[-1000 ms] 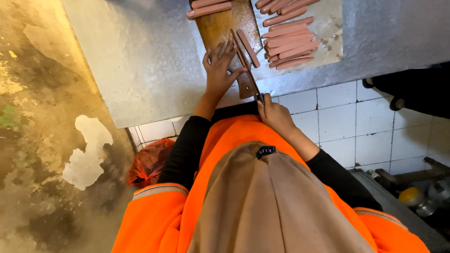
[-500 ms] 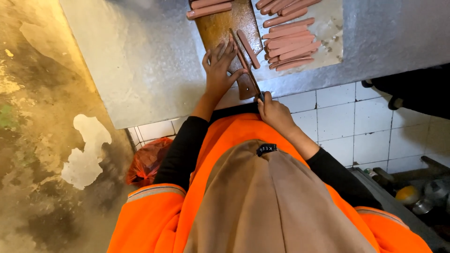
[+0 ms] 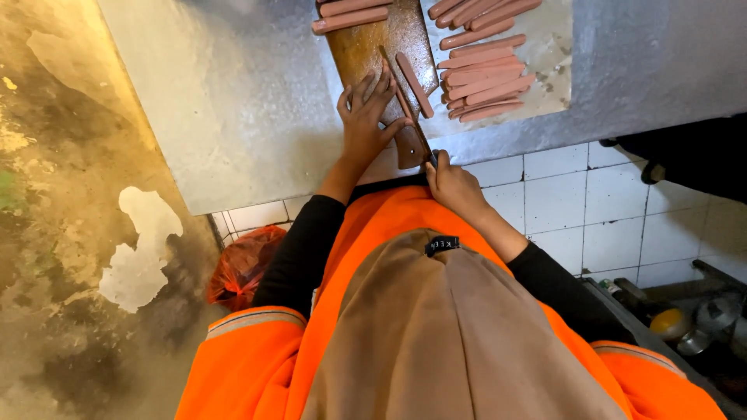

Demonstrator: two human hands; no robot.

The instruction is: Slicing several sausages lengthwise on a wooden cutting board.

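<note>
Head view: at a steel worktop (image 3: 233,101), the left hand (image 3: 366,117) presses flat, grip released, on a wooden board (image 3: 366,54) while the right hand (image 3: 451,183), clenched, draws a knife (image 3: 405,101) along one sausage (image 3: 414,74); a pile of sausages (image 3: 482,78) waits beside the board.

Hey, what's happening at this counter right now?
A person in an orange top is cutting sausages on a wooden cutting board. The left hand presses flat on the board, and the right hand grips a knife beside a single sausage. A pile of sausages lies to the right.
</note>
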